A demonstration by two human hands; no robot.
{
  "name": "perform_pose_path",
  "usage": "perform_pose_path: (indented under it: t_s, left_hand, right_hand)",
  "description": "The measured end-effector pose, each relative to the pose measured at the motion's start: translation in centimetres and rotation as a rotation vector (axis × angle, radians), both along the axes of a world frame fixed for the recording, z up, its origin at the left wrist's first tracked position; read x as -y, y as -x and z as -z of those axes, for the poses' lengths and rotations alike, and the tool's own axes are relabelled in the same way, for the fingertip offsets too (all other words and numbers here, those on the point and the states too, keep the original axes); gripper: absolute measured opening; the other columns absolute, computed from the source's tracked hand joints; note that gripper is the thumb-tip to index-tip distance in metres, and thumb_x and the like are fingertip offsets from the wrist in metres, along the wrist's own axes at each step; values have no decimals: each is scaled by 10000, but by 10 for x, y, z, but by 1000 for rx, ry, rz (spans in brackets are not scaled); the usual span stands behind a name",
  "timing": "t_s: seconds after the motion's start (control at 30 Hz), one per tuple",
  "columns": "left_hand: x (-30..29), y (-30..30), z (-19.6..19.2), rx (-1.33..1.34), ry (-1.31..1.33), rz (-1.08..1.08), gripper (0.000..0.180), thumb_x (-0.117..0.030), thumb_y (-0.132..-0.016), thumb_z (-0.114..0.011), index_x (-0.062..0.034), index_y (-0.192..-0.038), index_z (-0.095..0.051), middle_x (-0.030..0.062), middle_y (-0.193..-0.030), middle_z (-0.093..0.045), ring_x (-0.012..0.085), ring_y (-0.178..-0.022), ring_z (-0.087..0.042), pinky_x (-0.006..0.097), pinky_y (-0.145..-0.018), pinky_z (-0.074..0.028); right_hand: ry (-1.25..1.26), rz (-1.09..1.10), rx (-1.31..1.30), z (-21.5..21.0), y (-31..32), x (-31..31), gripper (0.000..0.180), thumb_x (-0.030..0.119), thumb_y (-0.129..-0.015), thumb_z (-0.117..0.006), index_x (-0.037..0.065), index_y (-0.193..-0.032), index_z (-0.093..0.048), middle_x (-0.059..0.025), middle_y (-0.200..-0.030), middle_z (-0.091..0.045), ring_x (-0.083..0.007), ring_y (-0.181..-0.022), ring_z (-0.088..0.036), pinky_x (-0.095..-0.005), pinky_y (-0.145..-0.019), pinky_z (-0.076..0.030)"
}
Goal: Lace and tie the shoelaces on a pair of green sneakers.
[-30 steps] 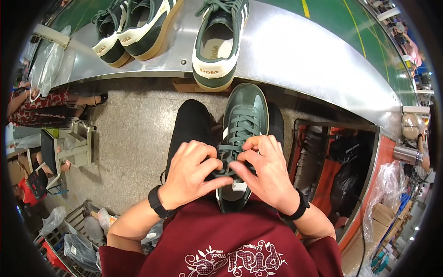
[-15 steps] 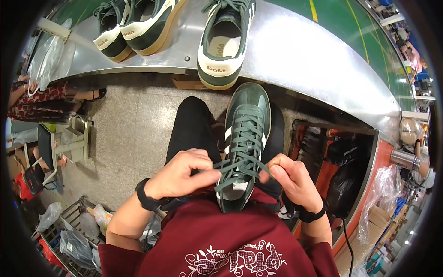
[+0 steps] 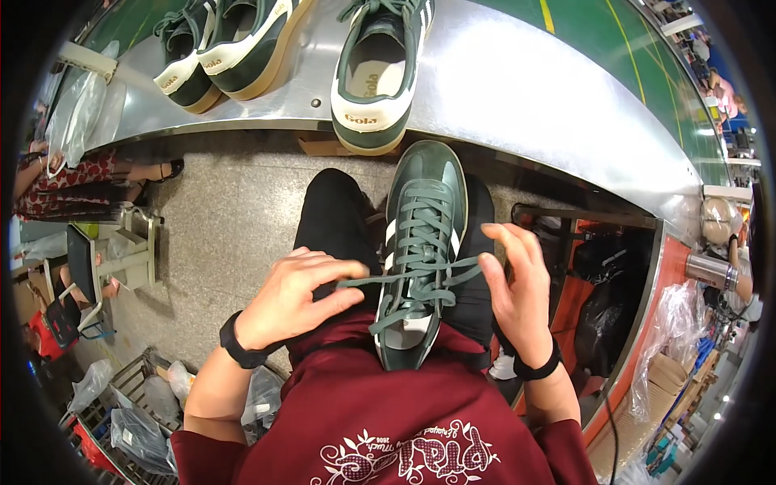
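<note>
While the green shoe (image 3: 420, 242) lies sole-down along the person's lap, toe pointing away and heel end at the maroon shirt (image 3: 388, 404), both hands flank its laced part. Left hand (image 3: 283, 299): left of the shoe and apart from its side; index finger and thumb partly open, tips directed toward the lacing. One end of the green lace (image 3: 384, 280) runs out from the shoe and enters the gap between these tips; cannot tell whether they pinch it. Right hand (image 3: 521, 295): right of the shoe, also apart from its side; fingers extended, thumb spread well away from the index finger. On this side the lace stretches out as far as the thumb tip; contact unclear, fingers not closed on it. Lace strands cross over the shoe between the two hands, with a loose part just heelward of the crossing. Rows nearer the toe lie flat.

Surroundings: metal worktop (image 3: 517, 81) beyond the knees, carrying a similar shoe (image 3: 372, 121), heel toward the person and jutting past the near edge. Two more shoes (image 3: 250, 69) stand close together at its left.
</note>
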State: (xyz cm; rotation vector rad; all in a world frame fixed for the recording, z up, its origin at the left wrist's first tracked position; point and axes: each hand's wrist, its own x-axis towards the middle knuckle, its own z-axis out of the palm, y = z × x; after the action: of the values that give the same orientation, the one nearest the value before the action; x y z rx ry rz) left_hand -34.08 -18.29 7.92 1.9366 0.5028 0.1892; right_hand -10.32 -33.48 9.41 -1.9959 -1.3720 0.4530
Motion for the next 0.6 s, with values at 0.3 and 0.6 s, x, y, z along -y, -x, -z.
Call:
perform_pose_path:
  t_s: [0.3, 0.6]
  left_hand:
    - [26, -18, -7, 101, -766, -64, 199, -176, -730, -752, -92, -901, -695, -17, -740, -611, 149, -651, -562, 298, -559, -393]
    - [29, -5, -14, 21, -742, 93, 304, -70, -668, -761, -49, -964, -692, 31, -789, -621, 177, -657, -590, 293, -512, -483]
  right_hand:
    - [19, -431, 340, -9, 34, -4, 208, 181, -755, -719, 53, -906, -653, -50, -871, -543, -230, -842, -531, -360, -792, -418]
    - [221, -403, -324, -9, 22, 4, 178, 167, -838, -692, 26, -783, -599, -93, -639, -532, -255, -606, -536, -351, -580, -435]
